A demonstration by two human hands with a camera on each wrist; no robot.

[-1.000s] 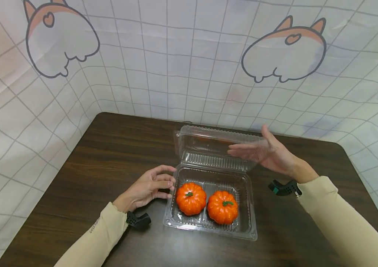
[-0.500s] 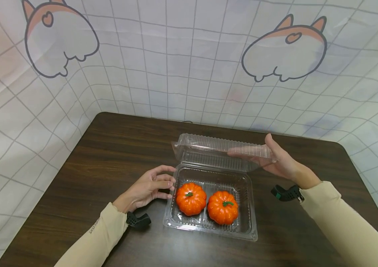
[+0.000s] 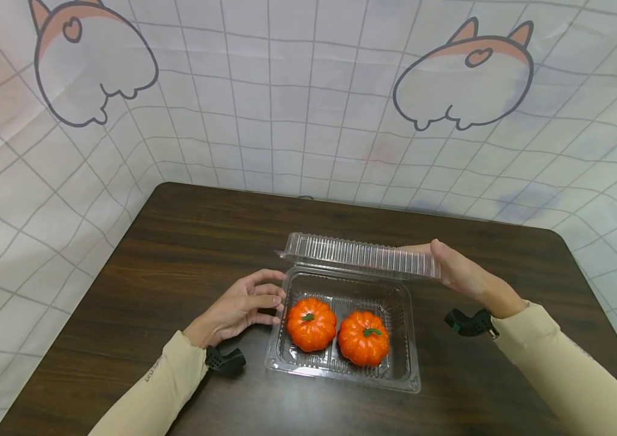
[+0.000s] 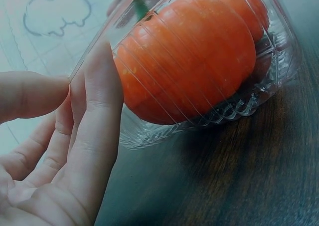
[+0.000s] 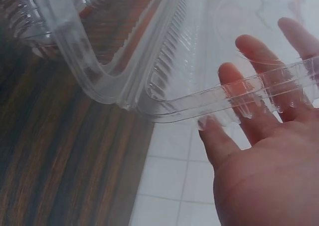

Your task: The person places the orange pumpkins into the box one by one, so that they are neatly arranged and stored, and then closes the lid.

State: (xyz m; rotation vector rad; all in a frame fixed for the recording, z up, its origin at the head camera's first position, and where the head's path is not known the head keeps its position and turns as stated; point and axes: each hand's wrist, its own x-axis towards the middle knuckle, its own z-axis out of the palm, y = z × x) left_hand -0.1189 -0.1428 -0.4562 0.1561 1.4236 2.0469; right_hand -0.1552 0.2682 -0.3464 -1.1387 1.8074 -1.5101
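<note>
A clear plastic clamshell container (image 3: 341, 378) lies on the table with two small orange pumpkins (image 3: 310, 324) side by side in its base. Its hinged lid (image 3: 362, 255) is tilted up over the back edge. At the container's left side, my left hand (image 3: 238, 307) pinches the rim between thumb and fingers, plain in the left wrist view. Behind the lid's right end is my right hand (image 3: 463, 274), its fingers (image 5: 259, 111) extended and spread against the plastic in the right wrist view. The lid partly hides those fingers in the head view.
The dark wooden table (image 3: 194, 236) has rounded back corners. A white grid-patterned cloth (image 3: 286, 109) with cartoon animals hangs behind it and along both sides. Each wrist carries a black band (image 3: 225, 360).
The lid has swung forward and down toward the base, with my right hand moving along behind it. My left hand and the pumpkins have stayed in place.
</note>
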